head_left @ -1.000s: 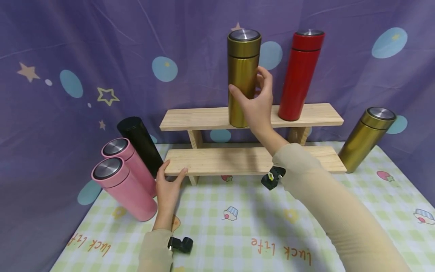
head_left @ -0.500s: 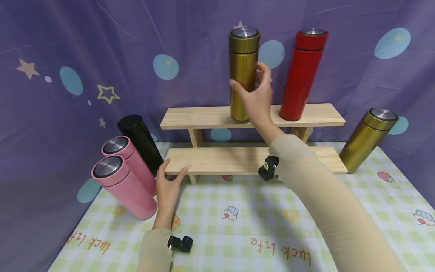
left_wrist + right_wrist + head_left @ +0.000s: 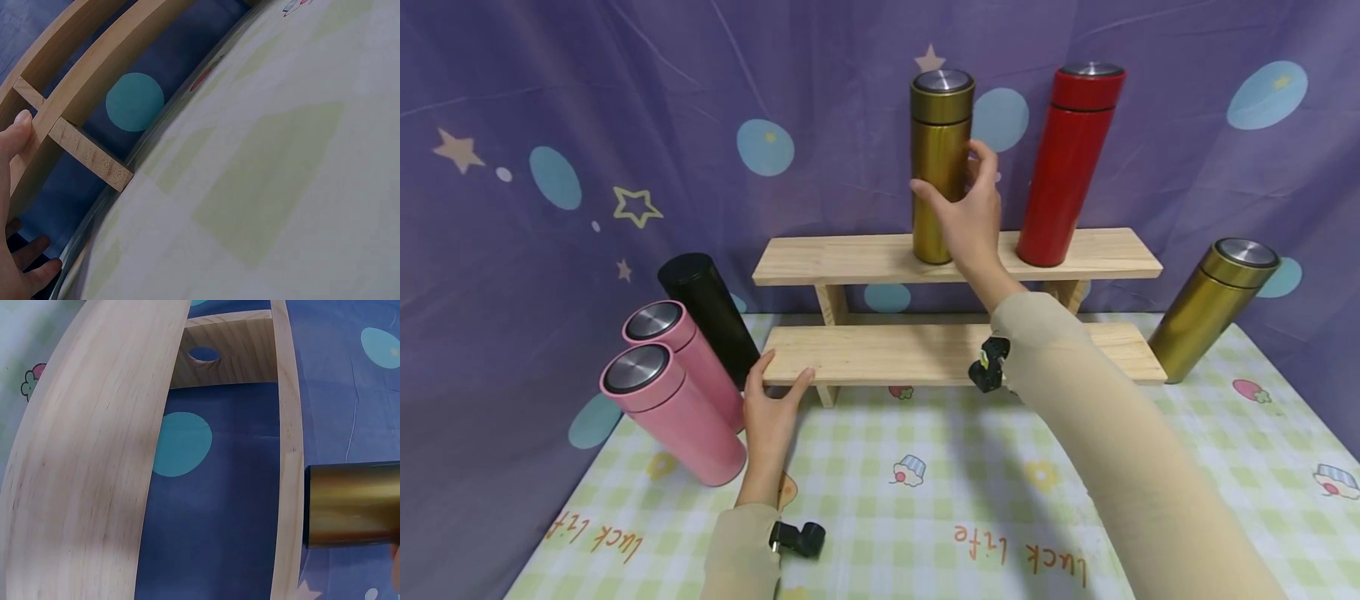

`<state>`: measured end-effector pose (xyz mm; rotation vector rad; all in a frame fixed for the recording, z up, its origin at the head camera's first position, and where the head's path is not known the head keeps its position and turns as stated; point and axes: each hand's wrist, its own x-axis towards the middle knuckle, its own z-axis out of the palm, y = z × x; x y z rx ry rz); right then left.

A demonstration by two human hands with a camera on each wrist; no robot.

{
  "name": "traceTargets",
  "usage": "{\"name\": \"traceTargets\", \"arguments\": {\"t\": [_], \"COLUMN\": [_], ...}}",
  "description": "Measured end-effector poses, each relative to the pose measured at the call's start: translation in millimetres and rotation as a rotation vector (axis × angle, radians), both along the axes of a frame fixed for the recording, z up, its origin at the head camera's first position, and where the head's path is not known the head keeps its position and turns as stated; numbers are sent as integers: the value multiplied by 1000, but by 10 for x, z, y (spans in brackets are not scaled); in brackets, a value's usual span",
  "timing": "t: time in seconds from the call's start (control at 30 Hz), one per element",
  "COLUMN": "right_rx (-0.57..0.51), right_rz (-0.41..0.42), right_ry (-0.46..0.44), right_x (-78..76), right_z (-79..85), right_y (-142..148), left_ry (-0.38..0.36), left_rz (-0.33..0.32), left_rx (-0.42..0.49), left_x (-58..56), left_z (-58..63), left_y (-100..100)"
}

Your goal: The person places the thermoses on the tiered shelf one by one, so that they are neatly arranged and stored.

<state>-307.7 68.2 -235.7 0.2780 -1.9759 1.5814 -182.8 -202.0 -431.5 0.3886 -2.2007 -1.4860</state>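
My right hand (image 3: pixel 973 217) holds a gold thermos (image 3: pixel 936 167) upright around its middle, thumb on one side and fingers on the other. Its base appears to meet the upper board of a two-tier wooden shelf (image 3: pixel 835 260); the right wrist view has the gold base (image 3: pixel 350 503) close against the board's edge. A red thermos (image 3: pixel 1063 175) stands to the right on that same board. Down at the lower board's left end, my left hand (image 3: pixel 771 421) touches the corner with thumb and index finger spread. The left wrist view puts the thumb (image 3: pixel 19 131) on the wood.
Two pink thermoses (image 3: pixel 700 425) and a black one (image 3: pixel 715 312) stand left of the shelf, close to my left hand. Another gold thermos (image 3: pixel 1210 308) is at the shelf's right end. A purple curtain (image 3: pixel 850 83) hangs behind; a checked cloth (image 3: pixel 925 517) covers the table.
The gold thermos in my right hand has moved slightly right and back on the upper board, its top lowering a little over the last half second. My left hand stays put.
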Motion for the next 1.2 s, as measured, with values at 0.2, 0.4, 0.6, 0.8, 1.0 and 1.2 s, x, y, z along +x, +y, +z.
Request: {"name": "traceTargets", "arguments": {"t": [0.2, 0.4, 0.6, 0.8, 1.0, 1.2], "right_rx": [-3, 11, 39, 67, 98, 121], "right_rz": [11, 31, 34, 13, 12, 27], "right_ry": [-28, -86, -132, -167, -190, -194], "right_x": [-14, -9, -17, -23, -24, -17], "right_z": [4, 44, 74, 90, 105, 96], "right_y": [20, 3, -19, -30, -47, -35], "left_ry": [6, 2, 11, 9, 5, 9], "left_rz": [4, 6, 8, 6, 10, 12], "left_rx": [-3, -7, -6, -15, -17, -23], "left_x": [-1, 13, 11, 33, 34, 20], "left_z": [-8, 6, 0, 7, 6, -1], "left_y": [0, -3, -21, -17, -42, -64]}}
